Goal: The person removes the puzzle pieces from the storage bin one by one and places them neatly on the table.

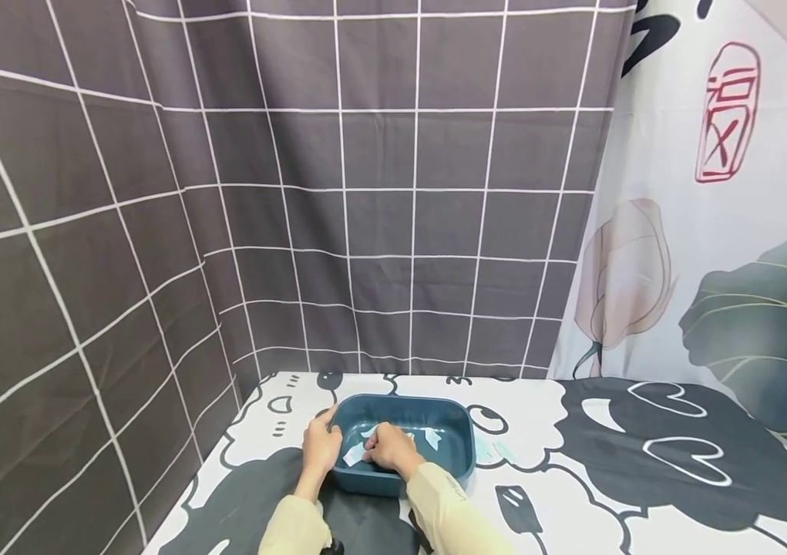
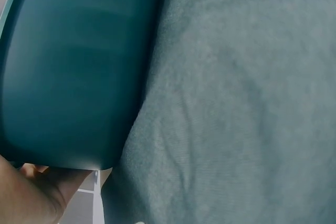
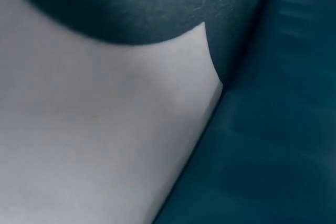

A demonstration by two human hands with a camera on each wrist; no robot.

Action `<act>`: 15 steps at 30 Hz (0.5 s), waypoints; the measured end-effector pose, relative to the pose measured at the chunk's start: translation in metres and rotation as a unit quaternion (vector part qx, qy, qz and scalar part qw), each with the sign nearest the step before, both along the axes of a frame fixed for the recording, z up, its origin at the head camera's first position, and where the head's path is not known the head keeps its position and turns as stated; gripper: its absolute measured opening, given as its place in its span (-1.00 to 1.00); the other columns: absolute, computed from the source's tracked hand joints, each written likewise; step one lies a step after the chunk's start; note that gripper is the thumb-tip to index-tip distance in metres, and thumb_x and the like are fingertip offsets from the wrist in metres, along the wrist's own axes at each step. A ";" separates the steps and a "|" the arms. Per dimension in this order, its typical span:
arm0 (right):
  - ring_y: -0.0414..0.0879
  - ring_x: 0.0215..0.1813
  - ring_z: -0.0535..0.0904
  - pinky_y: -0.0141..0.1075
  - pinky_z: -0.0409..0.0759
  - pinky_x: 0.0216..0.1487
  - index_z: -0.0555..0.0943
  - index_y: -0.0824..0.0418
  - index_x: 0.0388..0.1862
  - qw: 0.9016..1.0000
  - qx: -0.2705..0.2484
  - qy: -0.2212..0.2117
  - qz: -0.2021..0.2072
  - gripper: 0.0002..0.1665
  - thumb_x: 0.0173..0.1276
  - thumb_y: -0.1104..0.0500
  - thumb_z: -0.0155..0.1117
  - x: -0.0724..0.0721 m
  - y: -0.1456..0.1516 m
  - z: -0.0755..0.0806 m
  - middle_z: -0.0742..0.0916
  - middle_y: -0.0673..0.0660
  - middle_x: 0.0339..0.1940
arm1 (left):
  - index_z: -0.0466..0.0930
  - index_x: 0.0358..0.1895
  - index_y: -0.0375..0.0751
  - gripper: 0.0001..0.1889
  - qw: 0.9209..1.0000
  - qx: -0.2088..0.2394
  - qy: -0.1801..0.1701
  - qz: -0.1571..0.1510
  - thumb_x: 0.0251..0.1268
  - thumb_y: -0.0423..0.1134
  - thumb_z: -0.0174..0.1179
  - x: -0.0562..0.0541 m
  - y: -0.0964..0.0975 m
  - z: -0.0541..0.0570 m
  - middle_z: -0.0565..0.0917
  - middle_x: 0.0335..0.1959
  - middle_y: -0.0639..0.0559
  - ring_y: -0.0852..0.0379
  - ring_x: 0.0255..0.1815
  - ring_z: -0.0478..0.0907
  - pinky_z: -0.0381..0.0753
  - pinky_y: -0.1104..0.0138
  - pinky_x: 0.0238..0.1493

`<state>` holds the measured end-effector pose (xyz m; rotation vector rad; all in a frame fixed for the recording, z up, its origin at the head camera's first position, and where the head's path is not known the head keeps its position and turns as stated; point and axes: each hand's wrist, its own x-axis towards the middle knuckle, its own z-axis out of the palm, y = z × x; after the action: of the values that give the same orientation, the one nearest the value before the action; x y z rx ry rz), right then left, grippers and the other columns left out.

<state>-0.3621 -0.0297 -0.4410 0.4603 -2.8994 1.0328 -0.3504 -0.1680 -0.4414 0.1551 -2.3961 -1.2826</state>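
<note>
A dark teal plastic basin (image 1: 442, 468) stands on the patterned cloth in the head view. My left hand (image 1: 321, 445) grips its left end at the rim; the left wrist view shows those fingers (image 2: 63, 182) against the basin's end wall. Inside the basin, my right hand (image 1: 389, 447) is curled, its fingertips pinching a pale paper-like scrap (image 1: 354, 455) near the left side. Another pale scrap (image 1: 432, 438) lies on the basin floor to the right of this hand. The right wrist view shows the basin's outer wall (image 3: 262, 129) but not the fingers.
Light bluish scraps (image 1: 485, 449) lie on the cloth just right of the basin. The tabletop cloth (image 1: 546, 501) has black and white cartoon figures. A grey gridded curtain (image 1: 379, 231) hangs behind and to the left, a floral white one (image 1: 643, 154) at the right.
</note>
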 end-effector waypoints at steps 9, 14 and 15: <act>-0.05 -0.31 0.64 -0.18 0.57 -0.23 0.69 0.22 -0.44 1.000 -0.015 0.003 0.023 -0.90 0.10 0.22 0.45 -0.001 0.000 0.002 0.76 0.08 -0.40 | 0.53 0.22 -0.38 -0.52 1.000 0.005 -0.009 0.004 0.19 -0.48 0.00 0.000 -0.001 0.002 0.56 0.20 -0.40 -0.37 0.28 0.46 0.42 -0.16 0.21; -0.05 -0.32 0.64 -0.14 0.57 -0.22 0.69 0.22 -0.44 0.999 -0.033 0.014 0.008 -0.90 0.10 0.23 0.45 0.002 0.003 -0.001 0.76 0.08 -0.40 | 0.53 0.21 -0.38 -0.53 1.000 0.008 -0.013 0.005 0.19 -0.48 0.00 0.001 0.000 0.001 0.56 0.19 -0.40 -0.37 0.28 0.46 0.42 -0.15 0.21; -0.06 -0.34 0.64 -0.14 0.57 -0.23 0.69 0.22 -0.44 0.999 -0.038 0.017 0.006 -0.90 0.10 0.23 0.45 0.003 0.005 -0.001 0.76 0.08 -0.41 | 0.54 0.21 -0.38 -0.53 1.000 0.009 -0.013 0.005 0.18 -0.48 0.00 0.001 0.000 0.001 0.56 0.19 -0.40 -0.37 0.27 0.46 0.43 -0.15 0.21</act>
<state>-0.3593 -0.0251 -0.4423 0.4881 -2.8203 1.1205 -0.3492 -0.1680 -0.4408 0.1896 -2.4041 -1.3059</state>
